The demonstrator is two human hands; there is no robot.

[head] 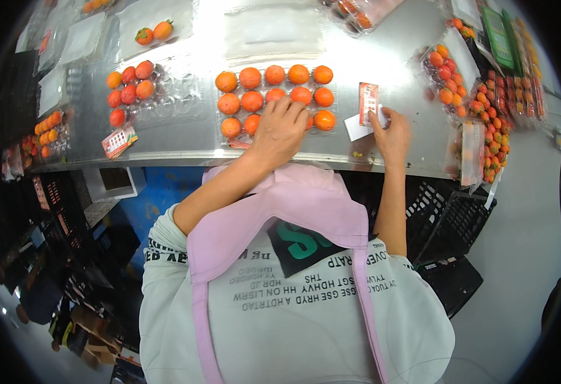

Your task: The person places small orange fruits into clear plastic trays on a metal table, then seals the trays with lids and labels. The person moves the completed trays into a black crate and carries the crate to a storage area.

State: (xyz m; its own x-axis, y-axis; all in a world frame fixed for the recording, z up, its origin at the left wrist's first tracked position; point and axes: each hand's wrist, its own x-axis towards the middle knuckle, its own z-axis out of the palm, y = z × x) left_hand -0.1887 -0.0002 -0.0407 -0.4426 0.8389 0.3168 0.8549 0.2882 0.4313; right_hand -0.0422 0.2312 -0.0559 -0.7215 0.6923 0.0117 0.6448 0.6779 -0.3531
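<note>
Before me a clear plastic tray [336, 98] with moulded cells holds rows of orange, tomato-like fruits [250, 77]. My left hand [282, 127] lies over the tray, its fingertips down on fruits in the middle row. The palm side is hidden, so I cannot tell whether a fruit is gripped. To the tray's right, my right hand [391, 134] has its thumb and index finger at the edge of a red-and-white printed label [368, 96]. White slips [355, 128] lie fanned beneath that label. A red printed strip [238, 144] shows at the tray's near edge.
Left on the metal table [174, 139] stands a partly filled tray [179, 96] beside a label stack [119, 142]. Two fruits [153, 33] sit on stacked packaging behind. Filled packs [446, 79] and loose fruits [494, 144] crowd the right end. Black crates [434, 216] stand below.
</note>
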